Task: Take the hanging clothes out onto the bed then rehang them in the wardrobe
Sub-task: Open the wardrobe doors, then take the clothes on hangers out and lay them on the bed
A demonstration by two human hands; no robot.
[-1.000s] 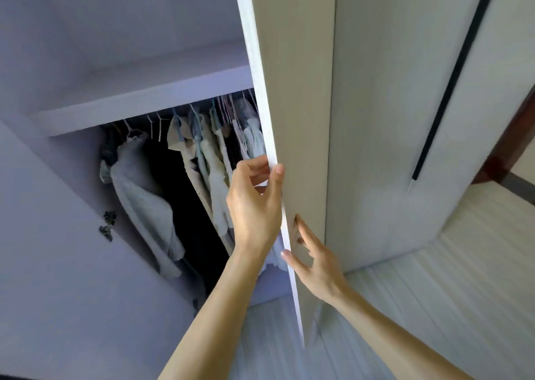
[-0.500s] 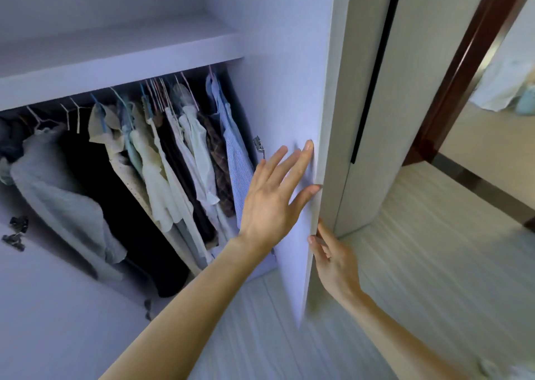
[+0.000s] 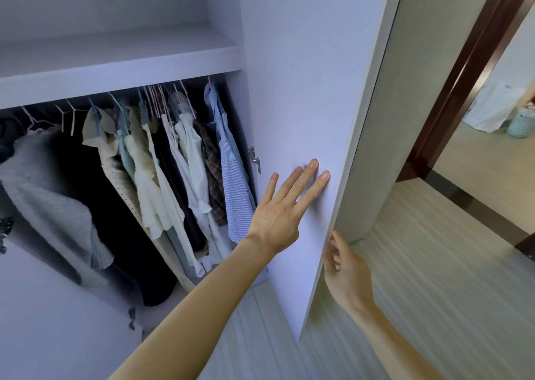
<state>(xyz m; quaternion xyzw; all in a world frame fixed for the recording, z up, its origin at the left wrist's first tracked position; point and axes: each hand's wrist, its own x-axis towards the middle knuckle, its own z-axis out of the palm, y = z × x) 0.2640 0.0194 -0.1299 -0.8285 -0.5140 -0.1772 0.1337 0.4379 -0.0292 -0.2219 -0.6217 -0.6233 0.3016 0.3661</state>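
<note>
The left arm stretches forward and up, and the left hand (image 3: 282,209) lies flat on the inner face of the wardrobe door (image 3: 304,76). Its fingers (image 3: 307,183) are straight and slightly spread, tips pointing up and to the right, holding nothing. The right hand (image 3: 346,275) sits lower and just right of the left, on the far side of the door's free edge. Its fingers bend onto that edge and grip it; the fingertips are partly hidden by the panel.

The hanging clothes (image 3: 173,177) are all on hangers inside the wardrobe, to the left of both hands and untouched. A blue striped shirt (image 3: 233,183) hangs nearest, just left of the left hand. Beyond it come plaid, white, cream and dark pieces, and a grey garment (image 3: 49,194) hangs farthest from the grip. A metal hinge (image 3: 254,159) is fixed between the shirt and the left fingertips. A shelf (image 3: 115,70) runs above the clothes. Right of the right hand lie pale floorboards (image 3: 434,278) and a dark wooden door frame (image 3: 463,84).
</note>
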